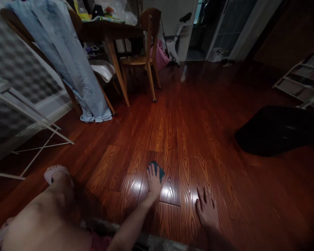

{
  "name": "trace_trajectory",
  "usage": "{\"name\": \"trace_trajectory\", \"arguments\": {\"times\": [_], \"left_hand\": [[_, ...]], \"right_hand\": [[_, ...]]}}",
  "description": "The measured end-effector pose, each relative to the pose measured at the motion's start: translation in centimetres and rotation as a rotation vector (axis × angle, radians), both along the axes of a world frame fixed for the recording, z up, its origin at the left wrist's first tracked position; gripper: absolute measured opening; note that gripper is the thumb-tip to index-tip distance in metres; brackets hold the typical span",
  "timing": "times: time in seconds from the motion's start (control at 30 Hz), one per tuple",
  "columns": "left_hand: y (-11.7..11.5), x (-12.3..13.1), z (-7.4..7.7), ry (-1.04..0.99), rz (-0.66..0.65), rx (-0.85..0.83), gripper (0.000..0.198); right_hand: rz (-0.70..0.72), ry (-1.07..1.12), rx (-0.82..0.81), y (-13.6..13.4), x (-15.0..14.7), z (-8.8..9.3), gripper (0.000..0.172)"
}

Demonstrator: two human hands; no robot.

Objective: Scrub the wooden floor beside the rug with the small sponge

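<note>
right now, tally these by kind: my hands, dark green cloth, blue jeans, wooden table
Left hand and right hand: 2 hands
Dark green cloth, under the left hand: 1
Blue jeans: 1 pair
Wooden table: 1
Total: 5

Dark green cloth (161,172) partly hidden beneath the left hand (154,181)

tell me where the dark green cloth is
In the head view, the dark green cloth lies on the wooden floor just below centre, under the left hand, left of the right hand.
</note>
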State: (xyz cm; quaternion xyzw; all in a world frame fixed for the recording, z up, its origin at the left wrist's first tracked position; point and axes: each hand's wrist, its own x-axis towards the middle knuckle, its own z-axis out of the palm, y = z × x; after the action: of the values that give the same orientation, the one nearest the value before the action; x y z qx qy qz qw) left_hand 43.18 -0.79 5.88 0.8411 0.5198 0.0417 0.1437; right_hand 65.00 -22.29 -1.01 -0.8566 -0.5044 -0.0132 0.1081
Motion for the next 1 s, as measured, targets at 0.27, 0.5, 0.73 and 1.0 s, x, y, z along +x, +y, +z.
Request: {"name": "trace_trajectory", "arguments": {"times": [0.27, 0.5, 0.73, 1.0], "left_hand": [[-6.7, 3.3, 0.2, -0.144, -0.731, -0.088, 0.072], [7.0, -9.0, 2.3, 0.102, 0.013, 0.027, 0.062], [9.4, -23.3, 3.4, 0.191, 0.675, 0.087, 0.061], [9.4, -18.3, 1.3, 0.167, 0.599, 0.079, 0.068]], "right_hand": [[-0.001, -0.034, -0.005, 0.0, 0.1, 0.2, 0.065], [-0.016, 0.006, 0.056, 0.4, 0.0, 0.0, 0.063], [-0.008, -0.025, 0.058, 0.6, 0.0, -0.1, 0.066], [-0.019, 0.012, 0.046, 0.5, 0.0, 0.1, 0.064]]}}
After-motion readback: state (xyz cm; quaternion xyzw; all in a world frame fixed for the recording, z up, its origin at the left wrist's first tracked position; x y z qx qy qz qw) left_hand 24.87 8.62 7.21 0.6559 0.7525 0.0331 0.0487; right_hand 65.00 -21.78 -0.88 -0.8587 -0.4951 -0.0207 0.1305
